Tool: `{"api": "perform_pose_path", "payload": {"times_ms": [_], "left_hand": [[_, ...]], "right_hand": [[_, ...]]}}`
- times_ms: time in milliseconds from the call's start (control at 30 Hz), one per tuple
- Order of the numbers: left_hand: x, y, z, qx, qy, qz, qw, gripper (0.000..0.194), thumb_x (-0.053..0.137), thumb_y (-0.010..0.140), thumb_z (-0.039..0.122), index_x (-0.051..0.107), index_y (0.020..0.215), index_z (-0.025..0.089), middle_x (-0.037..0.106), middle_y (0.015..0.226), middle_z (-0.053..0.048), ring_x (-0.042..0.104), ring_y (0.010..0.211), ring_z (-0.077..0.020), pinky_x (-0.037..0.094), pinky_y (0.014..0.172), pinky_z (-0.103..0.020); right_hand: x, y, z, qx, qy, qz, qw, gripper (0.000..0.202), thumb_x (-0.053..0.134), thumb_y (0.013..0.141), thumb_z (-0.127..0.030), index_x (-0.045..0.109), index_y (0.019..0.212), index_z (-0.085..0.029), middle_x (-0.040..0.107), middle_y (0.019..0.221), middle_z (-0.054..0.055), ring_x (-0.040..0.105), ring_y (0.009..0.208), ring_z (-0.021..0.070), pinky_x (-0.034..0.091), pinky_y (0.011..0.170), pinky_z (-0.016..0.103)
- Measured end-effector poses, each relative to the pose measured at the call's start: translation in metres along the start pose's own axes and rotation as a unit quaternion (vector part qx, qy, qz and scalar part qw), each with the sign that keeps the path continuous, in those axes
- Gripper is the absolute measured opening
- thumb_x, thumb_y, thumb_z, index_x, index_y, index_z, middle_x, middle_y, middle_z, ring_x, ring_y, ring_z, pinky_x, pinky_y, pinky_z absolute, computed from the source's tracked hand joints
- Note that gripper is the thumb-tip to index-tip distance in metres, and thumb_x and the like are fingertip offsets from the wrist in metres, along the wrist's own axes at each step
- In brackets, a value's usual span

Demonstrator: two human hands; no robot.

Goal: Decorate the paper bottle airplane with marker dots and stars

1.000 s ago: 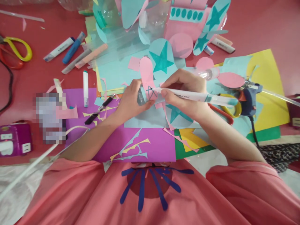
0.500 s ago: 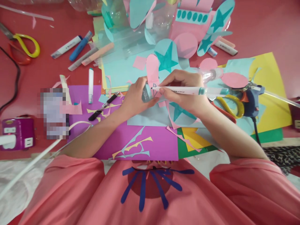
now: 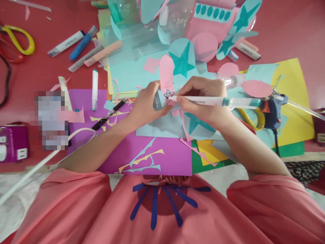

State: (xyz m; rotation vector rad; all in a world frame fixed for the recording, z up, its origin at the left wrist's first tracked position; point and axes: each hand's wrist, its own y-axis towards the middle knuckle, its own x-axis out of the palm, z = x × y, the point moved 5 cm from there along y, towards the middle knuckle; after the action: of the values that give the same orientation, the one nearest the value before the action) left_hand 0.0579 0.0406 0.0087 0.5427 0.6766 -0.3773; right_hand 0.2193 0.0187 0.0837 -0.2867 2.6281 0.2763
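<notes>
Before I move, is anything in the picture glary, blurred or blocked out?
Head view: pale sheen on the red table at upper right; bright glints on the small clear bottle; a pixelated block at left masks detail; "ACRYLIC" reads on the white marker, but its smaller print is too soft.

reaches in with left forearm (image 3: 106, 142) and right forearm (image 3: 247, 144), both bare and slanting inward from below. curves left hand (image 3: 148, 101) into an open c, thumb low and pointing across, fingers above. pinches with right hand (image 3: 203, 95), thumb against index finger, knuckles up, close beside the left.
</notes>
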Motion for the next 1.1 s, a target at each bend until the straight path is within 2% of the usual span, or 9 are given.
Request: {"api": "perform_pose_path", "payload": {"times_ms": [200,333,567,700,833,967,1100], "left_hand": [[-0.002,0.001,0.002,0.013,-0.014,-0.005,1.0,0.046,0.064,0.093,0.058,0.045,0.122,0.029,0.066,0.119,-0.007,0.068,0.107,-0.0291,0.053,0.083,-0.04],[-0.002,0.0,0.001,0.013,-0.015,-0.008,1.0,0.049,0.063,0.092,0.063,0.044,0.122,0.029,0.065,0.119,-0.007,0.068,0.109,-0.0298,0.053,0.083,-0.041],[-0.004,0.0,0.003,0.011,-0.007,-0.005,1.0,0.053,0.057,0.092,0.072,0.045,0.119,0.027,0.064,0.113,-0.008,0.067,0.102,-0.0276,0.053,0.08,-0.041],[-0.004,0.0,0.004,0.016,-0.006,-0.002,1.0,0.056,0.054,0.091,0.076,0.045,0.119,0.028,0.064,0.113,-0.008,0.067,0.102,-0.0276,0.053,0.079,-0.041],[-0.004,-0.001,0.003,0.018,-0.005,-0.003,1.0,0.06,0.047,0.091,0.08,0.044,0.12,0.028,0.065,0.114,-0.009,0.068,0.101,-0.0286,0.054,0.078,-0.043],[-0.004,-0.001,0.002,0.028,-0.001,-0.011,1.0,0.06,0.047,0.092,0.079,0.043,0.12,0.026,0.066,0.118,-0.012,0.068,0.104,-0.0298,0.055,0.077,-0.044],[-0.002,-0.003,0.004,0.043,0.022,-0.012,0.999,0.06,0.046,0.095,0.076,0.04,0.125,0.024,0.064,0.117,-0.011,0.067,0.107,-0.0302,0.055,0.081,-0.044]], "right_hand": [[-0.002,-0.002,0.0,-0.002,0.017,-0.012,1.0,0.015,0.067,0.076,-0.013,0.06,0.068,-0.024,0.062,0.057,-0.004,0.059,0.051,0.0119,0.049,0.052,0.028],[-0.005,-0.004,0.001,-0.016,0.01,-0.021,1.0,0.011,0.067,0.078,-0.017,0.062,0.071,-0.024,0.064,0.06,-0.003,0.059,0.052,0.0123,0.049,0.05,0.027],[-0.008,-0.003,-0.004,0.0,-0.02,-0.008,1.0,0.02,0.064,0.073,-0.014,0.052,0.062,-0.025,0.061,0.055,-0.004,0.051,0.049,0.0113,0.043,0.046,0.027],[-0.009,-0.002,-0.005,-0.013,0.0,-0.01,1.0,0.023,0.062,0.069,-0.01,0.048,0.059,-0.025,0.059,0.054,-0.004,0.049,0.049,0.0109,0.038,0.046,0.027],[-0.011,-0.001,-0.005,-0.01,0.014,-0.03,0.999,0.022,0.062,0.07,-0.014,0.046,0.059,-0.025,0.054,0.053,-0.004,0.044,0.051,0.0101,0.034,0.047,0.028],[-0.014,0.0,-0.003,0.0,0.064,0.0,0.998,0.021,0.061,0.072,-0.017,0.047,0.06,-0.025,0.052,0.055,-0.004,0.046,0.049,0.0102,0.035,0.045,0.028],[-0.012,0.0,0.0,0.009,0.112,0.022,0.993,0.018,0.067,0.079,-0.021,0.055,0.066,-0.025,0.057,0.06,-0.004,0.049,0.043,0.0099,0.039,0.04,0.028]]}}
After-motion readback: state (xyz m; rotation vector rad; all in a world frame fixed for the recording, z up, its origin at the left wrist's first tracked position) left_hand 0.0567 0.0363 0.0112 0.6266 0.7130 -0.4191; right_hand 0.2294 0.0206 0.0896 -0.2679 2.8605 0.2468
